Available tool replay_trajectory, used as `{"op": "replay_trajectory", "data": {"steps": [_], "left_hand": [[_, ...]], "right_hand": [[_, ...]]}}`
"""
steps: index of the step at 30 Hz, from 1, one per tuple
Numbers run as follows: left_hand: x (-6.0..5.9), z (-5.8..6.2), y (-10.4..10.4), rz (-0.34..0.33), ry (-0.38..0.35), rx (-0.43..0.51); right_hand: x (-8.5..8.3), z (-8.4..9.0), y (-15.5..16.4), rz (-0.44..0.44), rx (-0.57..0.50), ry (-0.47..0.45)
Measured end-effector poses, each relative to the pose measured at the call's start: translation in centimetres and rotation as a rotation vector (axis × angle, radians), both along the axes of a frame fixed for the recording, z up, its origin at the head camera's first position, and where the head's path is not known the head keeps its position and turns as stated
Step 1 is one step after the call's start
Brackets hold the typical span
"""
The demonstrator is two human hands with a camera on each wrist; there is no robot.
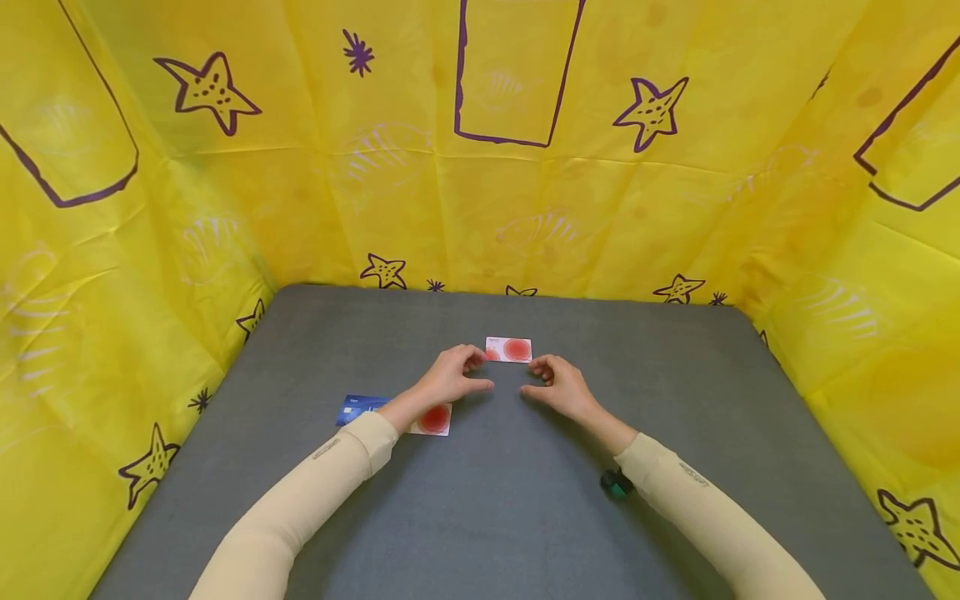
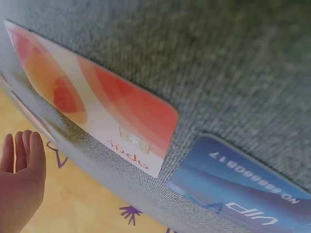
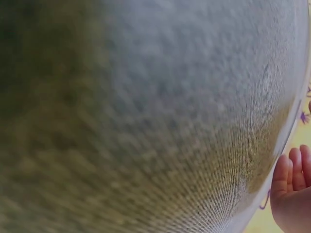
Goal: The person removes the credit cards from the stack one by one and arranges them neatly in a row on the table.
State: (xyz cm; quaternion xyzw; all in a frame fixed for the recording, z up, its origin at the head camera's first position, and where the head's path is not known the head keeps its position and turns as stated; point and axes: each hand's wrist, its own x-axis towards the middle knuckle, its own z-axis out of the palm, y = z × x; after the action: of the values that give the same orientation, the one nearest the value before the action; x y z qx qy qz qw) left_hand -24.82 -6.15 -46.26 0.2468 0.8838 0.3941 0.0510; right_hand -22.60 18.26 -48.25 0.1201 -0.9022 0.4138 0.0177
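Both hands are seen loosely curled and holding nothing on the grey table (image 1: 675, 433), the left hand (image 1: 450, 379) and the right hand (image 1: 558, 385) near each other. A red-and-white card (image 1: 508, 349) lies just beyond them, with the left fingertips (image 1: 474, 358) at its left edge; whether it is touched cannot be told. A second red card (image 2: 97, 102) and a blue card (image 2: 243, 189) are found under the left wrist, to the near left.

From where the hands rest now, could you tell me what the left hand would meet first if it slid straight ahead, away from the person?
Most likely the white card with red circles, lying just beyond the left hand on the grey felt table; whether they already touch is unclear.
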Motion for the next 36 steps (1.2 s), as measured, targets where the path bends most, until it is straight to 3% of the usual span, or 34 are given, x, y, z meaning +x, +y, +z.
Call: {"op": "replay_trajectory", "data": {"steps": [8, 19, 36], "left_hand": [[-0.9, 0.0, 0.2, 0.030, -0.045, -0.022], [-2.3, -0.1, 0.6, 0.077, -0.017, -0.068], [-4.2, -0.3, 1.5, 0.093, 0.014, -0.148]], "right_hand": [[-0.8, 0.1, 0.0, -0.019, 0.018, -0.002], [-2.3, -0.2, -0.1, -0.040, 0.023, 0.028], [-3.9, 0.0, -0.1, -0.071, 0.069, 0.003]]}}
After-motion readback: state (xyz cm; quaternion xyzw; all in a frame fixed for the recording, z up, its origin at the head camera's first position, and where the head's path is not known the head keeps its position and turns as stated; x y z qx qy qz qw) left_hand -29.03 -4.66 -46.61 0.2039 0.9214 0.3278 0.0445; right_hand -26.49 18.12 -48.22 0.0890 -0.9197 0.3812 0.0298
